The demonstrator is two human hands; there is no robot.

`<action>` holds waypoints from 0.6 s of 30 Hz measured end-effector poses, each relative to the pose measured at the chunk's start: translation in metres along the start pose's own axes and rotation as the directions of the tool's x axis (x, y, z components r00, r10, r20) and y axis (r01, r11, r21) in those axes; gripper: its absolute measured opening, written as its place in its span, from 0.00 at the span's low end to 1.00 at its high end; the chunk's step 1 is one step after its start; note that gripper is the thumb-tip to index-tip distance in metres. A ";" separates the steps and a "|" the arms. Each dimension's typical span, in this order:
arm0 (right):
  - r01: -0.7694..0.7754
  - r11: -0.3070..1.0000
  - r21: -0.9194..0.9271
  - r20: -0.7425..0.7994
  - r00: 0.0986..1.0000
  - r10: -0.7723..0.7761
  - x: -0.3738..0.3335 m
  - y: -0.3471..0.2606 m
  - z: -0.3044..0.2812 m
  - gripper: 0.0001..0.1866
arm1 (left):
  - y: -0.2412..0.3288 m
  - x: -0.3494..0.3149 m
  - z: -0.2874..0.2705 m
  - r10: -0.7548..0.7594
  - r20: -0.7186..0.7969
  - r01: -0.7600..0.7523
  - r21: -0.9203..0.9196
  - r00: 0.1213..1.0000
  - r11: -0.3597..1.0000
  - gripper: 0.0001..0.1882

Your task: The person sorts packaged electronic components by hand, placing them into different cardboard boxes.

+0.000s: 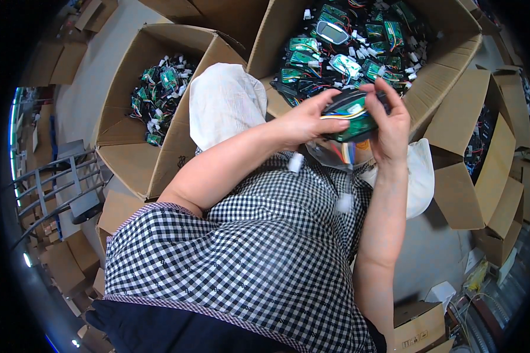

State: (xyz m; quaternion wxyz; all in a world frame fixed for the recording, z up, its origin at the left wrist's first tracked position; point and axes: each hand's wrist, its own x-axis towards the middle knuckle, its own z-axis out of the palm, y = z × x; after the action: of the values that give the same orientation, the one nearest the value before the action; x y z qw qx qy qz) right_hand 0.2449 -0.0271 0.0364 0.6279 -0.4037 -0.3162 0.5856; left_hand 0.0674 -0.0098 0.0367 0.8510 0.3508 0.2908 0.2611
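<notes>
Between both hands, over my lap, I hold a green circuit board (359, 125) in a black housing, with coloured wires along it. My left hand (312, 120) is closed on its left side, the thumb lying across the wires. My right hand (390, 120) grips the right side, thumb bent against it and fingers behind. White connectors dangle below on wires: one connector (296, 162) near my left wrist, and a blurred one (344, 203) lower down. Just beyond the hands, a large carton (447, 73) holds many similar boards (347, 66) with wires and white plugs.
A smaller carton (123, 76) with more wired boards stands at the left. Cartons with dark parts (486, 141) stand at the right. A metal rack (56, 182) is at far left. White cloth covers my knees (227, 106). A closed carton (418, 329) lies at lower right.
</notes>
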 end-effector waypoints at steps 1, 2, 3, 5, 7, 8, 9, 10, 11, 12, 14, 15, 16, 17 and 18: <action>-0.004 0.999 0.047 0.058 0.998 0.001 -0.005 -0.006 -0.003 0.21 | 0.000 -0.006 -0.009 0.040 -0.015 -0.038 0.114 0.999 0.993 0.31; 0.009 0.995 -0.101 -0.012 1.000 -0.011 -0.004 0.002 -0.020 0.19 | 0.002 -0.014 -0.022 0.052 -0.055 -0.043 0.148 0.997 0.988 0.30; 0.017 0.968 -0.250 -0.085 0.996 -0.040 -0.004 0.015 -0.048 0.16 | 0.008 -0.024 -0.026 0.035 -0.101 -0.023 0.117 0.994 0.993 0.32; -0.091 0.561 -0.823 -0.092 0.995 0.028 -0.007 0.044 -0.100 0.12 | 0.012 -0.037 -0.035 0.020 -0.099 -0.022 -0.021 0.995 1.000 0.33; 0.097 0.217 -0.971 0.101 0.995 0.008 -0.017 0.057 -0.096 0.07 | 0.009 -0.040 -0.034 0.072 -0.104 -0.078 -0.046 0.992 0.996 0.34; 0.259 -0.001 -0.966 0.259 0.966 -0.021 -0.018 0.065 -0.098 0.04 | 0.010 -0.040 -0.031 0.053 -0.072 -0.060 -0.107 0.996 0.992 0.34; 0.263 0.001 -0.965 0.263 0.964 -0.021 -0.018 0.067 -0.099 0.04 | 0.011 -0.042 -0.030 0.037 -0.042 -0.043 -0.166 0.998 0.985 0.34; 0.307 -0.176 -0.935 0.308 0.951 0.026 -0.016 0.069 -0.101 0.03 | 0.011 -0.041 -0.033 0.010 -0.041 -0.015 -0.123 0.999 0.992 0.34; 0.347 -0.345 -0.872 0.341 0.937 0.079 -0.016 0.069 -0.104 0.02 | 0.010 -0.041 -0.034 0.013 -0.043 -0.018 -0.122 0.999 0.992 0.34; 0.345 -0.327 -0.880 0.345 0.937 0.059 -0.018 0.068 -0.104 0.04 | 0.008 -0.042 -0.035 -0.022 -0.064 0.012 -0.160 0.998 0.987 0.33; 0.337 -0.227 -0.914 0.349 0.937 -0.016 -0.022 0.065 -0.105 0.04 | 0.003 -0.042 -0.040 -0.052 -0.085 0.031 -0.232 0.995 0.972 0.31; 0.331 -0.122 -0.936 0.342 0.935 -0.091 -0.024 0.062 -0.104 0.04 | 0.000 -0.042 -0.042 -0.048 -0.086 0.027 -0.233 0.995 0.972 0.31; 0.333 -0.125 -0.935 0.345 0.934 -0.092 -0.025 0.060 -0.102 0.04 | -0.004 -0.043 -0.043 -0.077 -0.074 0.056 -0.251 0.994 0.966 0.30; 0.094 0.287 -0.953 0.067 0.993 -0.102 -0.026 0.060 -0.100 0.05 | -0.006 -0.043 -0.043 -0.106 -0.060 0.086 -0.269 0.993 0.959 0.29; -0.151 0.641 -0.752 -0.195 0.981 0.002 -0.027 0.059 -0.095 0.06 | -0.005 -0.042 -0.037 -0.095 -0.058 0.076 -0.268 0.994 0.960 0.28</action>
State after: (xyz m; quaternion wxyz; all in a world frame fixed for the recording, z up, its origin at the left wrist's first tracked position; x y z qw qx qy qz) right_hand 0.2966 -0.0677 -0.0581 0.3993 -0.6936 -0.4591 0.3856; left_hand 0.0144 -0.0238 0.0245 0.8900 0.2114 0.2980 0.2729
